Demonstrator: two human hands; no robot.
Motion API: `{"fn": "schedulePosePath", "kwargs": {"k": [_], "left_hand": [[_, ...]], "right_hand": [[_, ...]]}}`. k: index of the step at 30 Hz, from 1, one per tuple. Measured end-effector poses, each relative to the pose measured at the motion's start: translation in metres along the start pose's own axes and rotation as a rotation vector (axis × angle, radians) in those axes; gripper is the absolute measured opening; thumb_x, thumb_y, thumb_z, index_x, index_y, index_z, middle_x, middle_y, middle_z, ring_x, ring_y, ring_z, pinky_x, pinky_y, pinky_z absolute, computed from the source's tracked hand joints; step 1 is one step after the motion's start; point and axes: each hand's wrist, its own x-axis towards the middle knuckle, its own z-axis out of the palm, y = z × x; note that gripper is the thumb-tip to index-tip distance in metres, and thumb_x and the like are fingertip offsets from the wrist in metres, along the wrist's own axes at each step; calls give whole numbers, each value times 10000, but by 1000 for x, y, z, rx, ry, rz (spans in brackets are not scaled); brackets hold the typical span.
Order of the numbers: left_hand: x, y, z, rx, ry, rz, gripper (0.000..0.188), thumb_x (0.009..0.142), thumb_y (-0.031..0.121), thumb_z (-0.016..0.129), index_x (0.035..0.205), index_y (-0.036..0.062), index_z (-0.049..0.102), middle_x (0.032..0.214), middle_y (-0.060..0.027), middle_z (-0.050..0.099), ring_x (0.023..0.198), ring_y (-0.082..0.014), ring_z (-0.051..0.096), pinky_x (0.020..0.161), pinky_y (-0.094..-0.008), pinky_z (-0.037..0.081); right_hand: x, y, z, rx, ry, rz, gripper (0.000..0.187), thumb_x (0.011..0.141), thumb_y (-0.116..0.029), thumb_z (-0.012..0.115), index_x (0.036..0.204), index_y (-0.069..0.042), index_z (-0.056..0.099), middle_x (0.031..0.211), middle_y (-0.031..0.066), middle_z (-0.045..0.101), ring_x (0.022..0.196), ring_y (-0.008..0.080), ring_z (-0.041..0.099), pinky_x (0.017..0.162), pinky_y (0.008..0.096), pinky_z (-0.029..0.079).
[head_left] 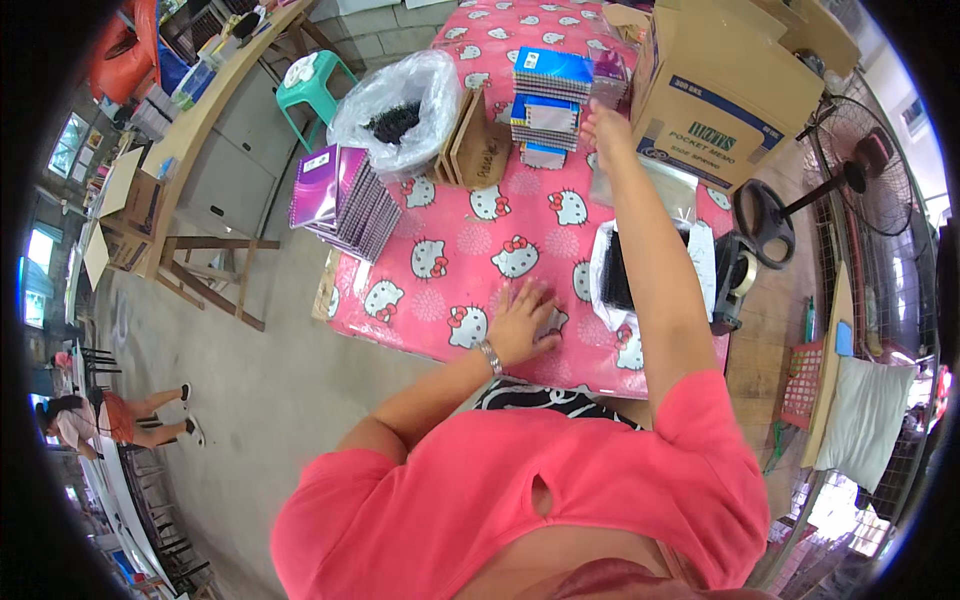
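My left hand (523, 326) lies flat on the pink patterned tablecloth (480, 275) near the table's front edge, fingers spread and holding nothing. My right arm stretches to the far side, where my right hand (606, 132) is at the right side of a stack of small blue spiral notebooks (552, 72). Its fingers look apart, and nothing shows in them; whether they touch the stack I cannot tell. Behind that hand sits a shorter pile of purple spiral notebooks (610, 72). A tall stack of larger purple spiral notebooks (345, 203) stands at the table's left edge.
A big cardboard box (715, 95) stands at the far right. Left of the notebooks are a plastic-lined container (395, 115) of black pieces and a brown board holder (480, 145). Black wire combs (618, 270) lie under my right arm. A tape dispenser (738, 280) sits at the right edge.
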Motion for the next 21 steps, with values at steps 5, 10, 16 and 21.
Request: {"fn": "schedulePosePath", "kwargs": {"k": [5, 10, 16, 21], "left_hand": [[-11, 3, -3, -43, -6, -15, 631, 825, 477, 610, 1347, 153, 467, 1480, -164, 308, 1410, -355, 198, 1106, -618, 76], [3, -1, -38, -247, 231, -94, 519, 825, 329, 659, 1291, 147, 524, 1457, -165, 340, 1406, -367, 201, 1117, -598, 74], [26, -28, -94, -265, 562, -118, 540, 792, 215, 710, 1280, 94, 513, 1450, -178, 347, 1382, -383, 246, 1130, -511, 178], [37, -21, -118, -453, 649, -74, 783, 727, 167, 769, 1380, 34, 358, 1451, -200, 338, 1379, -378, 252, 1134, -457, 200]], "right_hand": [[32, -43, 32, 30, 159, 99, 489, 815, -330, 692, 1193, -60, 541, 1159, 86, 589, 1000, 260, 574, 884, 397, 434], [25, -56, 39, 248, 19, 37, 402, 760, -143, 723, 1086, 38, 571, 965, 122, 637, 837, 245, 630, 737, 375, 503], [-9, -55, 26, 125, -85, -213, 360, 721, -63, 729, 1036, 70, 615, 920, 118, 643, 855, 232, 637, 749, 373, 527], [-143, -46, -25, -676, -388, -556, 575, 652, -202, 764, 1172, -17, 602, 1078, 139, 645, 1020, 258, 604, 935, 350, 452]]}}
